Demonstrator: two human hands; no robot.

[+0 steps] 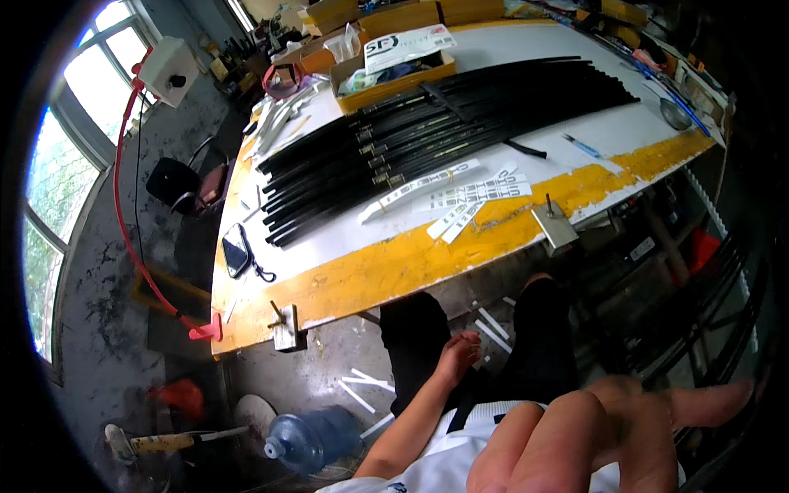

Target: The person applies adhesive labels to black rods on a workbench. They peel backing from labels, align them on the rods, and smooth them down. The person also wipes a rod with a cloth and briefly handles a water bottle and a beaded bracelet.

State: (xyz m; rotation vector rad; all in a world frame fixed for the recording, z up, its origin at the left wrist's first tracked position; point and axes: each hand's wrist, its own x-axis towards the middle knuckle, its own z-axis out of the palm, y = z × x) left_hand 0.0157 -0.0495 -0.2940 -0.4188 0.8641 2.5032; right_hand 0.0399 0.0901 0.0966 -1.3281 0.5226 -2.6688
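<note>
My left hand (459,357) hangs over my lap between my dark-trousered knees, its fingers loosely curled with nothing visible in them. Close to the camera at the lower right is my right hand (579,431), large, slightly blurred and away from the table. Its fingers are bent and spread, one stretching to the right, and I see nothing held. Ahead, a row of long black strips or tubes (493,115) lies across the table. Nearer the front edge are white printed label strips (477,197), a banded white bundle (419,191) and a short black piece (524,149).
The white tabletop (320,226) has a worn yellow border and metal clamps (285,327) on its front edge. A phone (237,250), a blue-handled knife (583,146) and a yellow box (386,89) rest on it. Below are a water jug (312,438) and white scraps (357,395).
</note>
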